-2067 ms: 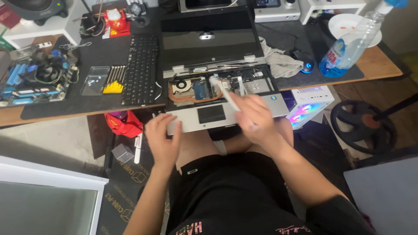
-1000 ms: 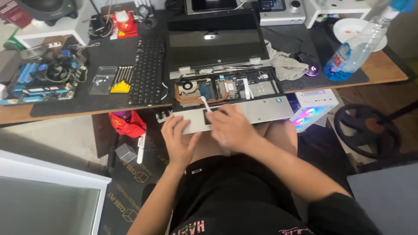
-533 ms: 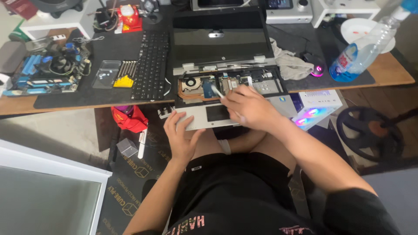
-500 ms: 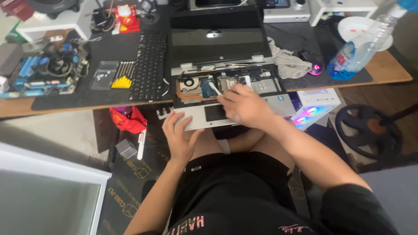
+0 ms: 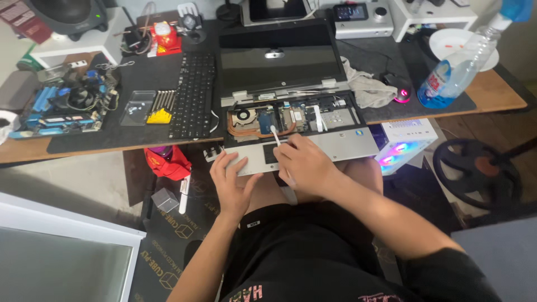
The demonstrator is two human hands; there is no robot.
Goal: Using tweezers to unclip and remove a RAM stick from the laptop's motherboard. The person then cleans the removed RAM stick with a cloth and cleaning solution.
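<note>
An opened laptop (image 5: 279, 72) lies on the dark desk mat, its keyboard removed so the fan and boards (image 5: 291, 117) show. My right hand (image 5: 302, 162) grips a thin white stick-like tool (image 5: 275, 134) whose tip rests by the copper heat pipe. My left hand (image 5: 232, 182) presses flat with spread fingers against the silver palm rest (image 5: 347, 146) at its front left corner.
The detached black keyboard (image 5: 193, 95) lies left of the laptop, with a screwdriver bit set (image 5: 159, 107) and a blue motherboard (image 5: 61, 106) further left. A grey cloth (image 5: 366, 89), a mouse (image 5: 400, 92) and a spray bottle (image 5: 453, 70) stand right. A lit computer case (image 5: 403, 145) sits under the desk.
My right hand has drawn back from the open laptop body toward the palm rest, still holding the white tool. My left hand has stayed at the front left corner.
</note>
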